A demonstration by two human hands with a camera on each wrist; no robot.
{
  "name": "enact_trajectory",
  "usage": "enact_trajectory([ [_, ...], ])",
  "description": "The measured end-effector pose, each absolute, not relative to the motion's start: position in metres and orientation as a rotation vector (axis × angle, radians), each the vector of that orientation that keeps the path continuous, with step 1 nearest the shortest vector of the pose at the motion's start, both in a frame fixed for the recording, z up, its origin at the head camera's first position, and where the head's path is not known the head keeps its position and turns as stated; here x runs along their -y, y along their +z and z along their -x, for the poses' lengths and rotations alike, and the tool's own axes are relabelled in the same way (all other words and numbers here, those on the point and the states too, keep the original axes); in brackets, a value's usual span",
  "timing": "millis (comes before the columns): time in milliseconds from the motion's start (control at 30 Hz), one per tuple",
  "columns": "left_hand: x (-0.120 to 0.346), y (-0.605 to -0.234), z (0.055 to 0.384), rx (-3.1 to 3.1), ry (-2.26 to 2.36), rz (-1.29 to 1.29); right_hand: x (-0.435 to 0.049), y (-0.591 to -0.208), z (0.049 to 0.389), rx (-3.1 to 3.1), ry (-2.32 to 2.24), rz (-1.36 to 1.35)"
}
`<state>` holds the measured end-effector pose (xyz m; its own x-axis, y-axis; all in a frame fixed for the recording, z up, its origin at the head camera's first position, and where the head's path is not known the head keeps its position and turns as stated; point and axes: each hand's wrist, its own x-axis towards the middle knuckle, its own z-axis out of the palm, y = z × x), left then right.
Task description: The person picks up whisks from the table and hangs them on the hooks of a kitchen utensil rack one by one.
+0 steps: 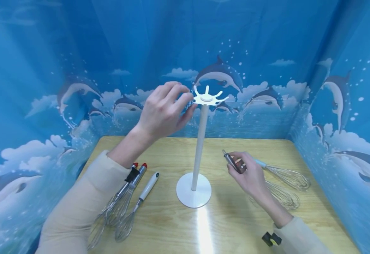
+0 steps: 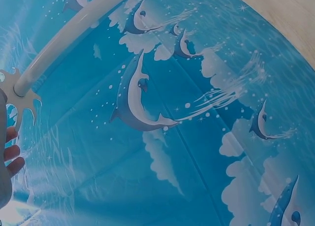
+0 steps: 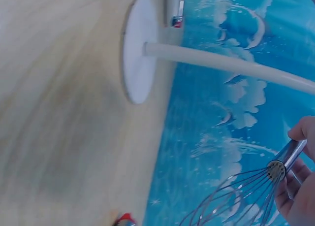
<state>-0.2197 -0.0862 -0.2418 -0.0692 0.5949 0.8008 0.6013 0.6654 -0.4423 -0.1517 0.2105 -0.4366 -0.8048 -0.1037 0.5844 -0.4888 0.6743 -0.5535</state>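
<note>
A white stand has a round base [image 1: 185, 197], an upright post [image 1: 200, 148] and a crown of curved hooks [image 1: 207, 97]. At the left side of that crown, my left hand [image 1: 164, 109] pinches its edge between thumb and fingers; the exact contact is partly hidden. The left wrist view shows a few fingertips [image 2: 15, 159] beside the hooks. To the right of the post, my right hand [image 1: 248, 173] grips a whisk by its metal handle [image 1: 231, 160], its ring end pointing up and left. Its wire loops [image 3: 236, 201] fan out in the right wrist view.
Several whisks lie on the wooden table [image 1: 232, 225] at left, including a white-handled one [image 1: 148, 187] and red-tipped ones [image 1: 142, 173]. Behind the right hand lies a whisk with a light blue handle [image 1: 260, 163]. Blue dolphin-print curtains [image 1: 159, 42] enclose the table.
</note>
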Motion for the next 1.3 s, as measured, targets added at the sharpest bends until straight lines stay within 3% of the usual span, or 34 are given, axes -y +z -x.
enact_trajectory([
  [400, 0.086, -0.242, 0.218, 1.729, 0.025, 0.938, -0.187, -0.417, 0.152, 2.181, 1.229, -0.469],
  [1300, 0.084, -0.244, 0.22, 1.729, -0.004, 0.936, -0.159, -0.367, 0.151, 1.917, 1.3, -0.552],
])
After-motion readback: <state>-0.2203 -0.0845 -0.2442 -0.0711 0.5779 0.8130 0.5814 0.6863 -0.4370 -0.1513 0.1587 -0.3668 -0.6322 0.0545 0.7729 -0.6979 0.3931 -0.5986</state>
